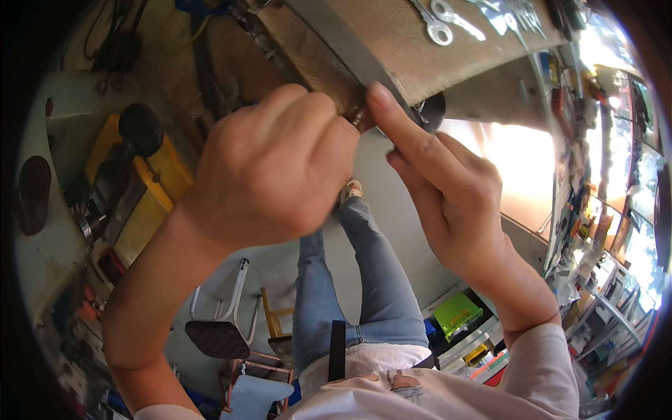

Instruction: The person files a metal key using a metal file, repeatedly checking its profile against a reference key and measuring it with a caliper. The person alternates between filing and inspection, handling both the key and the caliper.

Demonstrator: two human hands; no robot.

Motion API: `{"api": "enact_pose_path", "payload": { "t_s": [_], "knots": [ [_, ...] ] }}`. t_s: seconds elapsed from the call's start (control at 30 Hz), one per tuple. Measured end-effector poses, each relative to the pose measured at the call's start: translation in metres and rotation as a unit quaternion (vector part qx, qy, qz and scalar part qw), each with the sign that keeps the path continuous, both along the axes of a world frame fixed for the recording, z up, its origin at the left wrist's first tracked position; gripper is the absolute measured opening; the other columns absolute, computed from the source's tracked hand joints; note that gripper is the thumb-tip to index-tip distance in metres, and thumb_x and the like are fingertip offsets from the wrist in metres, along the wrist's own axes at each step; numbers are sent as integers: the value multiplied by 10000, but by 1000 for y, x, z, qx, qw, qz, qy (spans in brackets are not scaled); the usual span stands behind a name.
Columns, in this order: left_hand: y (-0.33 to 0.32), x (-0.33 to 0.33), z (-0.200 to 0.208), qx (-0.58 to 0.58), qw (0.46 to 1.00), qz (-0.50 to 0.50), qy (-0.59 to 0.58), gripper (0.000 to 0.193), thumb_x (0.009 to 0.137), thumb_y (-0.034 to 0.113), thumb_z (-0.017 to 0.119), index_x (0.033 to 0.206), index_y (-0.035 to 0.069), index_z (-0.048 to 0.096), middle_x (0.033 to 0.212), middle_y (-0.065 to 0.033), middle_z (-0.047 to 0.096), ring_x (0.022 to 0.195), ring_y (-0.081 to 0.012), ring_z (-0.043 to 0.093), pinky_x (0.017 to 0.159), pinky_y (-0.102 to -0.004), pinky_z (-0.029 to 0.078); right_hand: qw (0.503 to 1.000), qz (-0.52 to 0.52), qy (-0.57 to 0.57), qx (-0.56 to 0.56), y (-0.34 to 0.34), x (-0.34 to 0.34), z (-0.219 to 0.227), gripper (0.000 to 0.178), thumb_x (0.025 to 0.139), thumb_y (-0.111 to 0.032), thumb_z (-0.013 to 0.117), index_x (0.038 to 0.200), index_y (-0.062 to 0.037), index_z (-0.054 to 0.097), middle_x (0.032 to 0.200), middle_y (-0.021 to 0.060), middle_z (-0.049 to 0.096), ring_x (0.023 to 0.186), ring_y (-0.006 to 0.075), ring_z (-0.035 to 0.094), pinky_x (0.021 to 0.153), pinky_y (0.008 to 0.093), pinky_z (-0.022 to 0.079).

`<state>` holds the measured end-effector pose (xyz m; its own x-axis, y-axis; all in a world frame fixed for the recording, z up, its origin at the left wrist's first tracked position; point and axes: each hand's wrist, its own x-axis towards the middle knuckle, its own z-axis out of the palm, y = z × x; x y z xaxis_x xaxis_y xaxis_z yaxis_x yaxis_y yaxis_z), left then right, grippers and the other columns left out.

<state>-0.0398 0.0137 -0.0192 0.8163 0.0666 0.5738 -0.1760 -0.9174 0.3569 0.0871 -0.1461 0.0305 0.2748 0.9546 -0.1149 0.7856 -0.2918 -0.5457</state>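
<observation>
My left hand [273, 168] is closed in a fist at the workbench's front edge. Its fingers hide most of what they grip; a small brownish, shiny bit [360, 117] shows beside the knuckles. Just to the right, my right hand [455, 196] has its index finger stretched out, the tip at a long dark metal strip [343, 49] that runs along the wooden bench top [413, 66]. Its thumb stands apart below, with nothing visible between them. At the top right of the bench lie several silver wrenches, among them a ring-ended wrench [439, 33].
A yellow machine part [164, 178] with a round black knob [141, 130] stands at the left. Behind my legs are a dark-seated metal stool [217, 339] and a blue-seated chair [257, 395]. Cluttered shelves [595, 231] line the right side. A green package [457, 315] lies at lower right.
</observation>
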Motion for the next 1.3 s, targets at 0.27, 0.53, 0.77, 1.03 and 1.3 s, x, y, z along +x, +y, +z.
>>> {"api": "enact_pose_path", "payload": {
  "t_s": [0.27,0.53,0.77,1.03,1.3],
  "knots": [
    [-1,-4,5,8,1000,11,17,177,688,-71,643,684,-33,470,653,-144,430,534,-305,451,452,-378,393,999,-38,-13,22,-29,4,-4,616,739,10,676,1301,-205,544,569,47,361,440,169,342,415,309,359],
    [-3,0,2,8,1000,21,0,171,720,-42,633,681,-19,468,652,-130,430,543,-284,459,463,-365,398,998,-6,-59,17,-52,-2,-2,627,717,-46,717,1293,-232,553,569,22,312,421,160,318,378,309,314],
    [-3,1,0,37,999,32,-1,179,705,-36,629,672,-3,456,634,-112,395,538,-265,447,447,-354,379,999,18,-29,-6,-6,-6,-1,559,784,66,606,1309,-109,522,571,79,380,494,186,384,482,294,366],
    [-1,-1,3,22,1000,10,-2,176,674,-60,613,667,0,447,642,-111,395,530,-265,441,440,-346,377,999,27,-31,-34,-28,-5,8,522,806,68,576,1304,-75,516,665,124,543,525,188,442,528,283,408],
    [0,-3,1,12,1000,6,4,174,695,-57,623,677,-13,456,656,-122,419,536,-281,451,443,-352,387,998,17,-25,-61,-22,-2,10,495,812,84,553,1294,-22,509,783,152,624,594,205,536,595,268,440]
  ]
}}
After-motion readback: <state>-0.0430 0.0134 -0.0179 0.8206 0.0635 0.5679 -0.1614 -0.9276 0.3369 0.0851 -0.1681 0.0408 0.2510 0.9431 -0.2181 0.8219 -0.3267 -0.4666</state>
